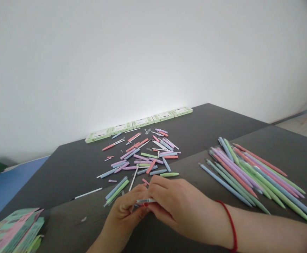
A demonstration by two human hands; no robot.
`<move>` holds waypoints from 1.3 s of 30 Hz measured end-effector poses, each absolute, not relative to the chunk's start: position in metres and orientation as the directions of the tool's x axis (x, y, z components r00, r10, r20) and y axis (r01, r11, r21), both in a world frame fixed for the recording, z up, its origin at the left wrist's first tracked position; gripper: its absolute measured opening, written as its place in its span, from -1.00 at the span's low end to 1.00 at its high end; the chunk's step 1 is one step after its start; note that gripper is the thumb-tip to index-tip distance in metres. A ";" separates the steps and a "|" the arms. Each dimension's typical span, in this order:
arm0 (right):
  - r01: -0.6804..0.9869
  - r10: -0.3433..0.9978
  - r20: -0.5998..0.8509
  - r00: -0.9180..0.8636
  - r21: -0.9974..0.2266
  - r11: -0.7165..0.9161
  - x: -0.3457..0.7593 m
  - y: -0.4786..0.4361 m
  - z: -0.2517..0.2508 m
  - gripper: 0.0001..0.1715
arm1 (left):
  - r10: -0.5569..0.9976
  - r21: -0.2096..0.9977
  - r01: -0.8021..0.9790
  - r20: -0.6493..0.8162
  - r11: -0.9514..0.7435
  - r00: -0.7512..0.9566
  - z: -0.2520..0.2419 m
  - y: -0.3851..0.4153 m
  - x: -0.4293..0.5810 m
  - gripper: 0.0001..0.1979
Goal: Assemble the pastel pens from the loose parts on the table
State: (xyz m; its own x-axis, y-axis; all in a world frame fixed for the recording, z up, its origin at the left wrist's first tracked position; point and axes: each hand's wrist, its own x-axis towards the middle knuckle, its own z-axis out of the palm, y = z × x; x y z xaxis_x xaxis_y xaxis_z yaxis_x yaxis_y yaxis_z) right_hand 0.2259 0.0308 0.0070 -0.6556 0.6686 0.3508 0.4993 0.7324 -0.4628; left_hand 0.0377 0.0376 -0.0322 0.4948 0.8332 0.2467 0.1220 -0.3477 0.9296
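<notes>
Near the front of the dark table my left hand and my right hand meet, fingertips touching. Between them shows a slim white pen refill with what looks like a small coiled spring around it. My right thumb and fingers pinch its right end. The fingers of my left hand are closed at its other end, and what else they hold is hidden. Just beyond lie loose pen parts: a blue barrel, a green barrel, a white refill and a pink piece.
Many coloured barrels, clips and refills are scattered mid-table. To the right lies a pile of pastel pens. Light green boxes line the wall. Printed packets sit at the front left, with a lone refill nearby.
</notes>
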 end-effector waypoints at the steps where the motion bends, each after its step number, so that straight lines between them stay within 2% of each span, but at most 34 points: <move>1: 0.499 0.656 0.341 -0.673 -0.444 0.744 0.225 0.031 0.005 -0.85 | 0.839 0.932 0.131 0.235 -0.337 0.490 -0.033 0.038 0.038 -0.89; 3: 0.483 0.642 0.329 -0.693 -0.449 0.751 0.223 0.031 0.002 -0.77 | 0.850 0.938 0.138 0.217 -0.318 0.481 -0.035 0.038 0.037 -0.89; 6: 0.423 0.670 0.364 -0.647 -0.559 0.713 0.226 0.032 0.004 -0.75 | 0.854 0.943 0.129 0.212 -0.306 0.474 -0.038 0.039 0.036 -0.89; 9: 0.315 0.714 0.459 -0.529 -0.675 0.667 0.235 0.034 0.013 -0.80 | 0.844 0.948 0.128 0.191 -0.290 0.501 -0.039 0.039 0.037 -0.84; 13: 0.213 0.743 0.561 -0.366 -0.726 0.653 0.249 0.034 0.029 -0.67 | 0.811 0.939 0.088 0.237 -0.333 0.535 -0.038 0.037 0.038 -0.82; 19: 0.139 0.729 0.521 -0.445 -0.764 0.631 0.250 0.027 0.031 -0.76 | 0.809 0.932 0.093 0.251 -0.350 0.531 -0.041 0.035 0.036 -0.80; 22: 0.132 0.658 0.543 -0.522 -0.711 0.691 0.243 0.027 0.021 -0.81 | 0.822 0.925 0.142 0.233 -0.352 0.520 -0.040 0.035 0.037 -0.87; 28: 0.246 0.580 0.559 -0.593 -0.560 0.791 0.238 0.030 0.006 -0.80 | 0.827 0.904 0.206 0.226 -0.375 0.514 -0.037 0.035 0.039 -0.83; 33: 0.328 0.596 0.480 -0.643 -0.531 0.782 0.235 0.034 0.005 -0.71 | 0.834 0.916 0.197 0.209 -0.350 0.511 -0.037 0.035 0.039 -0.83; 39: 0.421 0.578 0.419 -0.700 -0.411 0.808 0.225 0.037 -0.010 -0.74 | 0.840 0.938 0.166 0.181 -0.304 0.512 -0.044 0.036 0.040 -0.77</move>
State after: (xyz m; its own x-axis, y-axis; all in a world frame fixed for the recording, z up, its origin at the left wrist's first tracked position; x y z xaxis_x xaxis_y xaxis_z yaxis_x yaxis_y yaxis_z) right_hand 0.2252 0.0372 -0.0095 -0.7004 0.5779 0.4189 0.4213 0.8085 -0.4110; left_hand 0.0399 0.0356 -0.0437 0.5120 0.8397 0.1813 0.1662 -0.3039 0.9381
